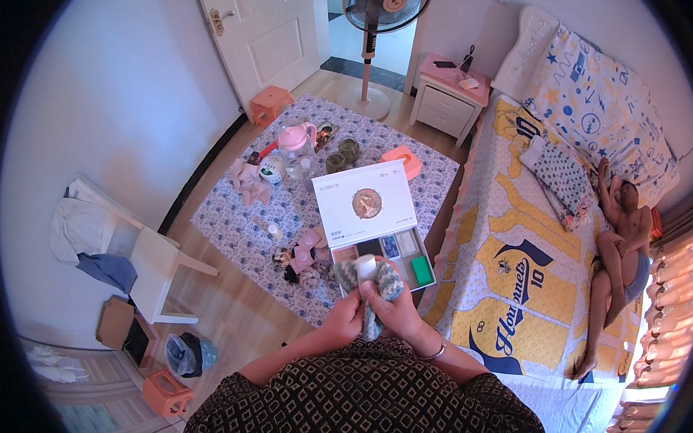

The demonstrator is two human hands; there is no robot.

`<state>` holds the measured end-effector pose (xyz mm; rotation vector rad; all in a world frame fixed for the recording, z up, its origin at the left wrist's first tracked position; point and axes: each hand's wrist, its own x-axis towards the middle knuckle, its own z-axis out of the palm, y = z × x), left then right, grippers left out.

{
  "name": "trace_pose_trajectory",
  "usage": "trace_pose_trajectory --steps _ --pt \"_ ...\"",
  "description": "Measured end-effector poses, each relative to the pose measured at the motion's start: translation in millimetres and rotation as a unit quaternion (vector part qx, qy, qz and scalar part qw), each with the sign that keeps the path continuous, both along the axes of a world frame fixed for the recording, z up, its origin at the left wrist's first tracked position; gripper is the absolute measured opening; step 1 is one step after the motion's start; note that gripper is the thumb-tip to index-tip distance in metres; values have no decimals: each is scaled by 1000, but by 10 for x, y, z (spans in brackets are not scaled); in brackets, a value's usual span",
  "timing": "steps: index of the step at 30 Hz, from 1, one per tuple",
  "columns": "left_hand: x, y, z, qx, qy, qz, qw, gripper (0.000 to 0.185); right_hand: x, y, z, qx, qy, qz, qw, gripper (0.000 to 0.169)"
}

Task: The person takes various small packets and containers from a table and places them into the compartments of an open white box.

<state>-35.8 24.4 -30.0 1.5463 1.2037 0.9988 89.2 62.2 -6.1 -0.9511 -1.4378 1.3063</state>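
My left hand (346,318) and my right hand (399,310) meet in front of my body. Between them they grip a grey and white fuzzy cloth (371,326), with a small white cylindrical container (367,267) upright in its folds. What the container is, I cannot tell. Just beyond my hands lies an open white cardboard box (365,201), its lid raised. Inside are a green block-shaped item (421,270), a blue patterned packet (390,246), a white item and a dark one. Pink items (305,252) and bunched fabric (309,276) lie left of the box.
A flowered mat (237,230) carries a pink-lidded jug (295,140), glass jars (349,150) and a pink cloth (250,181). Around it stand a fan (367,74), a white chair (150,267), stools (270,104) and a nightstand (447,105). A person (626,243) lies on the bed (495,221) at right.
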Motion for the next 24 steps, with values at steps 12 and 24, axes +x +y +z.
trace_pose_trajectory --steps 12,24 --pt "-359 101 388 -63 -18 -20 998 27 222 41 76 64 -137 20 988 40" --pt "-350 48 451 80 27 -51 995 31 155 13 48 -96 -21 17 995 29"
